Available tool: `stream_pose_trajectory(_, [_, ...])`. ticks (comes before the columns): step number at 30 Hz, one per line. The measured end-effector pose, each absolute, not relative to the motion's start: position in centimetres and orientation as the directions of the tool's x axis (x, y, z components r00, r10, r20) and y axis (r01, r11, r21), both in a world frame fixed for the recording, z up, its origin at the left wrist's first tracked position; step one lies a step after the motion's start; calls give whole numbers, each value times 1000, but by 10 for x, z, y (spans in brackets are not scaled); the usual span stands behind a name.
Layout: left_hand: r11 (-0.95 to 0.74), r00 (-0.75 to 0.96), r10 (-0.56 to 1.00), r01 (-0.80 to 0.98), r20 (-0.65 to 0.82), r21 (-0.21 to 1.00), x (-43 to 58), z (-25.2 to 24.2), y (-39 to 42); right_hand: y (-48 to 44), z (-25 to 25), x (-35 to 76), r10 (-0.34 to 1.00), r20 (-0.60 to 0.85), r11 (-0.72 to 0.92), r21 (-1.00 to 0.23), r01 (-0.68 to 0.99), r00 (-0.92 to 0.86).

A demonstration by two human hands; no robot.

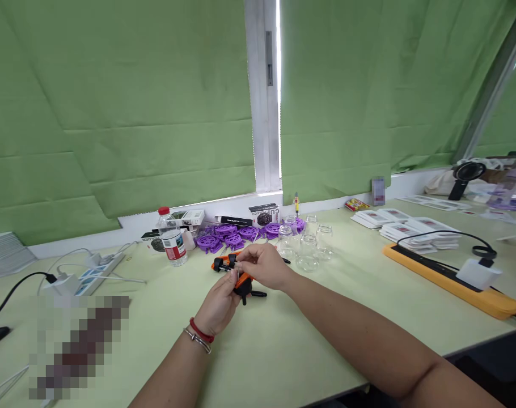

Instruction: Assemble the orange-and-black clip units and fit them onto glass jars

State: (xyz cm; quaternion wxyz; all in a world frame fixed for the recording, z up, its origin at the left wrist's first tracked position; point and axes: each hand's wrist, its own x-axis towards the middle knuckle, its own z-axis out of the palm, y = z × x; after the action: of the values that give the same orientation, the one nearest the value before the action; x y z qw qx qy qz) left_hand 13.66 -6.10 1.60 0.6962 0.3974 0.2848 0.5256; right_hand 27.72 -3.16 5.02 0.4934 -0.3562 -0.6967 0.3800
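Observation:
My left hand [219, 306] is closed around an orange-and-black device [243, 289] with black stubs sticking out below and to the right. Over its upper end, my right hand [264, 265] pinches with thumb and fingertips beside two black knobs [224, 263] on a metal rod. What exactly those fingertips hold is hidden. More orange and black parts lie on the table behind my hands, partly covered. Purple plastic pieces [209, 242] are heaped farther back. Several clear glass jars [308, 258] stand to the right of my right hand.
A red-capped water bottle [173, 243] stands left of the purple heap. Boxes [264, 215] line the window wall. White power strip [100, 272] at left; orange strip [445, 283], stacked white cards [415, 232] and black fan [466, 174] at right. Someone's arm shows at the right edge.

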Motion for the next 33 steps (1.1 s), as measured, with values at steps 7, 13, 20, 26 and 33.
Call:
stream_pose_trajectory(7, [171,317,948,-425,-30,889,137,14,-62,-31,50,281,887,363,405,-908,104,-285])
stream_pose_trajectory(13, [216,358,932,-431,-54,876,136,13,-61,-31,43,286,875,319,381,-918,112,-366])
stream_pose_trajectory(20, [195,381,924,-441,-14,876,134,13,-57,-34,41,294,743,411,629,-699,341,-529])
stream_pose_trajectory(26, [159,250,967,-443,-48,883,127,13,-46,-40,40,311,761,513,648,-590,482,-397])
stream_pose_trajectory(33, [106,10,993,-524,-118,845,120,12,-31,-44,-6,306,922,188,387,-451,804,-338])
